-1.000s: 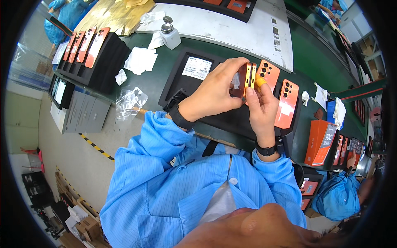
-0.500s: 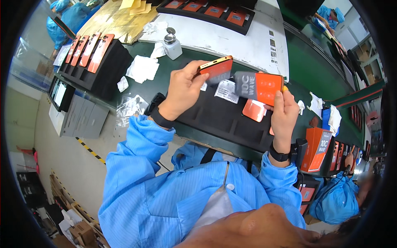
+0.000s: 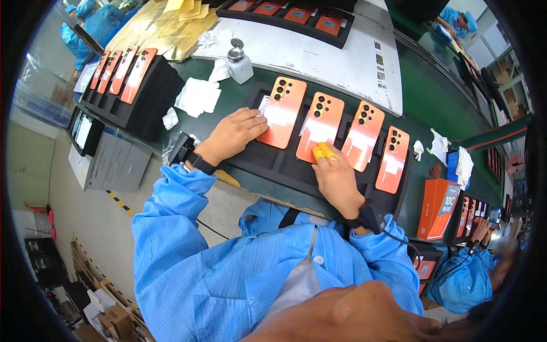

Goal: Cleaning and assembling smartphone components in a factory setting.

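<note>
Four orange phones lie camera side up across a black foam tray (image 3: pixel 305 174). My left hand (image 3: pixel 236 134) rests with its fingers extended against the left edge of the leftmost phone (image 3: pixel 283 111). On the lower end of the second phone (image 3: pixel 322 122) lie the fingertips of my right hand (image 3: pixel 337 179), two of them in yellow finger cots. Its fingers are stretched out and grip nothing. To the right of that hand are the third phone (image 3: pixel 363 134) and the rightmost phone (image 3: pixel 394 157). White labels show in part beside the phones.
A clear bottle with a metal top (image 3: pixel 239 64) and white wipes (image 3: pixel 198 97) stand beyond my left hand. Another black tray (image 3: pixel 128 108) holds orange phones at the left. An orange box (image 3: pixel 439 210) stands at the right, near a co-worker's blue sleeve (image 3: pixel 464 279). More phones occupy the far tray (image 3: pixel 288 24).
The two phones held up in my hands are down in the tray, backs up, released from my grip. My left hand has lowered leftward; my right hand has moved left onto the second phone.
</note>
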`<state>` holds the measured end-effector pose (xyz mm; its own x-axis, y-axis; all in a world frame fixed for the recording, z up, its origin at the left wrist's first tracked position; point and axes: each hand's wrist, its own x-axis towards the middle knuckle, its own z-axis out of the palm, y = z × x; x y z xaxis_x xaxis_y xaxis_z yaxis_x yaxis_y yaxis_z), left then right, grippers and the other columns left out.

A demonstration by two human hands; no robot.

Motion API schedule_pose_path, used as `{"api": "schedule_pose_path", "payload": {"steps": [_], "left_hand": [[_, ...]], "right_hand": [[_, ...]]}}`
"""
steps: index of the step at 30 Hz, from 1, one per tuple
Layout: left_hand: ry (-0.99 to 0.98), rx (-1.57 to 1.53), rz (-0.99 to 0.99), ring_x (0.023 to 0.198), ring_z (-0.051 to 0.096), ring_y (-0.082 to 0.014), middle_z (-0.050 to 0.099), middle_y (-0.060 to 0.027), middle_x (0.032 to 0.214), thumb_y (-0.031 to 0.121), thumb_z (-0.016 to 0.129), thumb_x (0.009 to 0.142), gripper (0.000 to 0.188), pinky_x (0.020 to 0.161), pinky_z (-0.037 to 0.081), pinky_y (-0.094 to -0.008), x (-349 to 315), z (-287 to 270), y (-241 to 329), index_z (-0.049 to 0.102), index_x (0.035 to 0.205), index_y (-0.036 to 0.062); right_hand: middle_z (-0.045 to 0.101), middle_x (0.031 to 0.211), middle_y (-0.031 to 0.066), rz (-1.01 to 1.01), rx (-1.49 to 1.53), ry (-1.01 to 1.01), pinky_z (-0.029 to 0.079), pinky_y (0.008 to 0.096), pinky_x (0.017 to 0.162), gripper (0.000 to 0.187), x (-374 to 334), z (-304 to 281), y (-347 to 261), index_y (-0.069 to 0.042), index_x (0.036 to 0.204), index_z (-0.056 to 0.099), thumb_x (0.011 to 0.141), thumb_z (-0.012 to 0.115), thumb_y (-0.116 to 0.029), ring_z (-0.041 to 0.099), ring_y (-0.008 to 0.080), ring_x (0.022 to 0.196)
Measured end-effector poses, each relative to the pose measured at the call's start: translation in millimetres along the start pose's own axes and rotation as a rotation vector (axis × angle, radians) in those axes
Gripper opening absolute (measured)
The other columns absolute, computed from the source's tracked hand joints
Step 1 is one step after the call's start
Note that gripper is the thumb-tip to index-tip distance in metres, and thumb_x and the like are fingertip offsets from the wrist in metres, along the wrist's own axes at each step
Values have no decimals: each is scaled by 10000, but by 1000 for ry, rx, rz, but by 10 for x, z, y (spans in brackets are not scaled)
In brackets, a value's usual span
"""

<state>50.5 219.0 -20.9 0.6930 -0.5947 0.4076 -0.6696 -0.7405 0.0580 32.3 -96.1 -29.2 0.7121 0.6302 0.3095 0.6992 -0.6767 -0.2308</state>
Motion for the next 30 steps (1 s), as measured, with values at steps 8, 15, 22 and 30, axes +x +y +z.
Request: {"api": "schedule_pose_path", "payload": {"steps": [8,15,22,30], "left_hand": [[115,-377,-717,1323,471,-453,452,-274,1469,-41,626,802,584,1075,433,-440,-225,110,272,535,1372,47],[86,-351,-709,1256,544,-455,436,-268,1494,-101,590,793,569,1014,489,-422,-308,49,646,584,1336,71],[-25,-195,-372,1409,364,-432,441,-157,1522,52,664,854,513,1139,350,-507,422,-106,1058,580,1356,110],[-207,32,-335,1438,356,-356,474,-50,1514,264,655,912,614,1155,275,-582,490,242,1149,458,1486,169]], "right_hand": [[586,1314,243,355,59,130,413,473,1075,418,-508,-403,254,54,1251,588,888,678,-132,500,440,1264],[585,1320,245,511,48,148,424,445,1073,335,-1067,-615,388,63,1170,629,858,665,-51,502,409,1300],[600,1274,266,428,63,166,433,457,1060,313,-1115,-588,386,69,1136,647,846,671,-44,487,419,1317],[583,1330,231,491,-139,166,354,507,1105,452,-1297,-836,866,39,1284,583,898,678,-178,399,452,1375]]}}
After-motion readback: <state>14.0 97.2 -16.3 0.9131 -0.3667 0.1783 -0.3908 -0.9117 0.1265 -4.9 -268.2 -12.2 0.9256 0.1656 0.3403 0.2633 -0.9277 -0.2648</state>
